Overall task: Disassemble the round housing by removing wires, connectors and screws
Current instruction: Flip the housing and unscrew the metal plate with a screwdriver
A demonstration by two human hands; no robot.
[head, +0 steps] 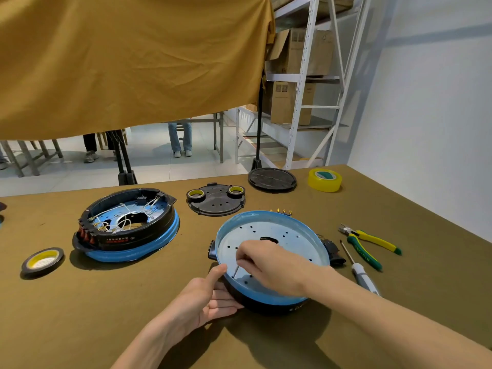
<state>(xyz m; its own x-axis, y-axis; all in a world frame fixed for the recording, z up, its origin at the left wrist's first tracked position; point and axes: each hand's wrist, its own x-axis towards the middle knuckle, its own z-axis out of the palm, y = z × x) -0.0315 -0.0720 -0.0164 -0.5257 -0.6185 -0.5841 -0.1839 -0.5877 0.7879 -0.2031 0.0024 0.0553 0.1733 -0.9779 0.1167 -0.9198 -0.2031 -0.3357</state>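
Observation:
A round blue housing with a perforated metal floor lies in front of me, tilted toward me. My left hand steadies its near left rim, the thumb up against the edge and the fingers under the black underside. My right hand reaches inside and pinches a thin white wire that stands on the floor. A second round housing, black ring on a blue base, sits at the left with white wires and connectors inside. Small brass terminals lie just behind the near housing.
A screwdriver and yellow-green pliers lie to the right. A black cover plate carrying two tape rolls, a black round base and a yellow tape roll sit behind. Another tape roll lies at the far left.

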